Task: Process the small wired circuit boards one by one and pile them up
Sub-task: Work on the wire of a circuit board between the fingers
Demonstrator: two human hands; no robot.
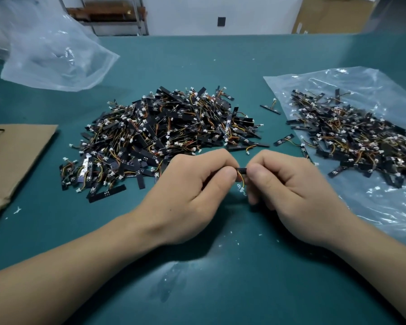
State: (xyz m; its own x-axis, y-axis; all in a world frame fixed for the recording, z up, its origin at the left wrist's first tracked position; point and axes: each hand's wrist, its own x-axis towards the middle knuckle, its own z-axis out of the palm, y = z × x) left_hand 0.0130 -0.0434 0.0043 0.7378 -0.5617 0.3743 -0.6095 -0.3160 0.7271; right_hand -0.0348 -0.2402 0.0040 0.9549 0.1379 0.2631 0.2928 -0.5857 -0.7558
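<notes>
One small black circuit board is pinched at its two ends, by my left hand and my right hand, above the green table. Its orange and yellow wires with a white connector hang below between the thumbs. Most of the board is hidden by my fingers. A big heap of the same wired boards lies just beyond my left hand. A second heap lies on a clear plastic bag to the right.
A crumpled clear bag sits at the back left and a flat cardboard sheet at the left edge. Stray boards lie between the heaps. White crumbs dot the green table near my wrists.
</notes>
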